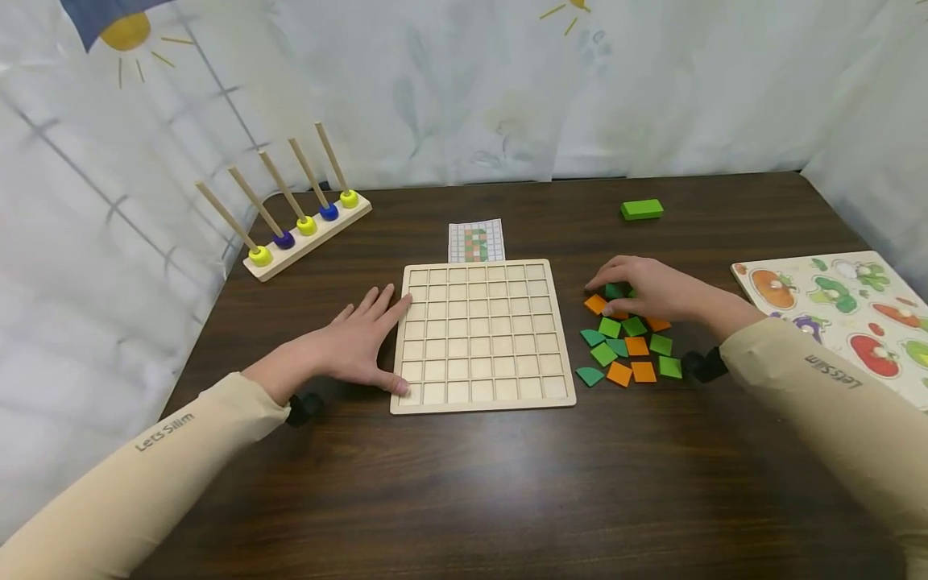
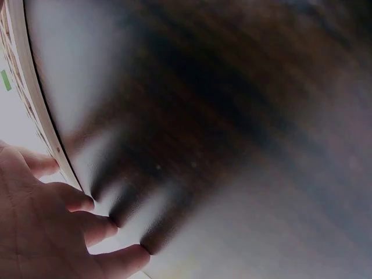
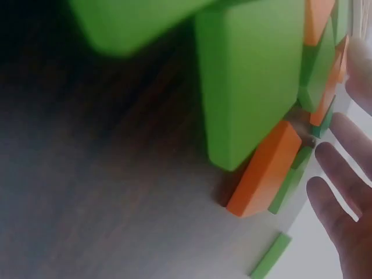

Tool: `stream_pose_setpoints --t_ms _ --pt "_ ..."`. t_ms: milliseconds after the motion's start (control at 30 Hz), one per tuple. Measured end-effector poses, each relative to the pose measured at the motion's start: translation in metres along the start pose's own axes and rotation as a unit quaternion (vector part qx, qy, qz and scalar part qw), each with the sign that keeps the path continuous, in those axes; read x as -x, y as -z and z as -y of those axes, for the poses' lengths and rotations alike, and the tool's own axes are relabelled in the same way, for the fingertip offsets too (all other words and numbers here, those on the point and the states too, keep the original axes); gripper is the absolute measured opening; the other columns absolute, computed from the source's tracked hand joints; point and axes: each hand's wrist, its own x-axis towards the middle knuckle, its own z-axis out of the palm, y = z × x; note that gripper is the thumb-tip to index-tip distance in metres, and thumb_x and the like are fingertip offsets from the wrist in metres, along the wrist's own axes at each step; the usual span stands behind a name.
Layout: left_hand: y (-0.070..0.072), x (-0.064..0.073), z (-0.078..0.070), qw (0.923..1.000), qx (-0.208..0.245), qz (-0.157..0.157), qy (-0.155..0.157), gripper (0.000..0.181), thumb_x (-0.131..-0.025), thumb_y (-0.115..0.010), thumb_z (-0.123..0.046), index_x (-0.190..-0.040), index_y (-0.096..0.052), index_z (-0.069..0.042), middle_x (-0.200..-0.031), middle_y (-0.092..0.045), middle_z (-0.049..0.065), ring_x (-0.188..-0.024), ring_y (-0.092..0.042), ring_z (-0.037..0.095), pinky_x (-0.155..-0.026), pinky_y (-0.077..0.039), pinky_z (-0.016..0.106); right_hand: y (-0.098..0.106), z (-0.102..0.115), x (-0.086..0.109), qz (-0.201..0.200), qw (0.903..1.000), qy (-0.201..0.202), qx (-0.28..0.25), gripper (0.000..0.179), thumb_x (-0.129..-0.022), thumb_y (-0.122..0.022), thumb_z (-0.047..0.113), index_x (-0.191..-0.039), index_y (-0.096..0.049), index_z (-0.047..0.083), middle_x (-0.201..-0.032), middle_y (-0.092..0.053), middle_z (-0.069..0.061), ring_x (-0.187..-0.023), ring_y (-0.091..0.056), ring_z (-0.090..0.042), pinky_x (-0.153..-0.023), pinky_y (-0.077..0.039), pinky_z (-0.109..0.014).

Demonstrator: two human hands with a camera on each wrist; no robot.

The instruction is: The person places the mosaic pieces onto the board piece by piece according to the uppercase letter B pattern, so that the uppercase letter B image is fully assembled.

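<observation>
A square wooden grid board (image 1: 482,347) lies flat on the dark table. My left hand (image 1: 354,345) is spread at its left side, thumb and forefinger touching the rim; the left wrist view shows the fingertips against the board's edge (image 2: 43,102). Right of the board are scattered orange square tiles (image 1: 644,371), light green square tiles (image 1: 602,354) and dark green quarter-round tiles (image 1: 590,376). Over the far part of these tiles hovers my right hand (image 1: 652,288), fingers loosely bent and apart. Nothing is visibly held by it in the right wrist view, where a green tile (image 3: 258,81) looms close.
A small printed pattern card (image 1: 475,242) lies behind the board. At the back left stands a peg stacker (image 1: 293,251) with yellow and blue rings. A green block (image 1: 641,209) sits at the back right, and a vegetable puzzle board (image 1: 834,262) at the far right.
</observation>
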Motion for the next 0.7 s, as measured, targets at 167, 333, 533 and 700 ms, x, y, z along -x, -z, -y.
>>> stream_pose_setpoints --t_ms 167,333,533,700 --pt "0.000 -0.001 0.000 1.0000 -0.003 0.008 0.003 0.134 -0.075 -0.077 -0.072 -0.165 -0.001 -0.008 -0.170 0.006 0.028 -0.156 0.002 0.051 -0.117 -0.013 0.076 -0.001 0.000 -0.003 0.002 1.0000 -0.002 0.009 0.033 -0.093 -0.076 0.013 -0.125 -0.072 0.008 -0.132 -0.059 -0.017 -0.118 -0.059 -0.037 -0.101 -0.050 -0.057" --pt "0.000 -0.001 -0.001 0.9999 -0.007 0.010 0.006 0.136 -0.075 -0.077 -0.072 -0.165 0.001 -0.007 -0.170 0.006 0.027 -0.156 0.002 0.052 -0.118 -0.012 0.075 0.000 0.005 -0.007 -0.001 0.9996 -0.001 0.027 0.026 -0.093 -0.077 0.015 -0.118 -0.074 0.009 -0.127 -0.061 -0.016 -0.115 -0.059 -0.036 -0.101 -0.050 -0.056" --pt "0.001 -0.002 -0.001 0.9999 -0.013 0.008 0.004 0.138 -0.074 -0.077 -0.073 -0.164 0.000 -0.003 -0.170 0.005 0.028 -0.156 0.001 0.052 -0.118 -0.012 0.076 -0.002 0.011 -0.012 -0.005 0.9985 0.014 0.053 0.018 -0.094 -0.074 0.010 -0.111 -0.072 0.004 -0.118 -0.064 -0.016 -0.110 -0.059 -0.035 -0.097 -0.052 -0.053" --pt "0.002 -0.002 -0.002 0.9998 -0.013 0.012 0.006 0.140 -0.073 -0.077 -0.074 -0.164 0.001 -0.002 -0.170 0.005 0.028 -0.157 0.002 0.051 -0.118 -0.012 0.075 -0.002 0.015 -0.016 -0.009 0.9986 -0.004 0.052 0.020 -0.097 -0.070 0.010 -0.114 -0.068 0.001 -0.117 -0.066 -0.016 -0.109 -0.061 -0.034 -0.096 -0.052 -0.052"
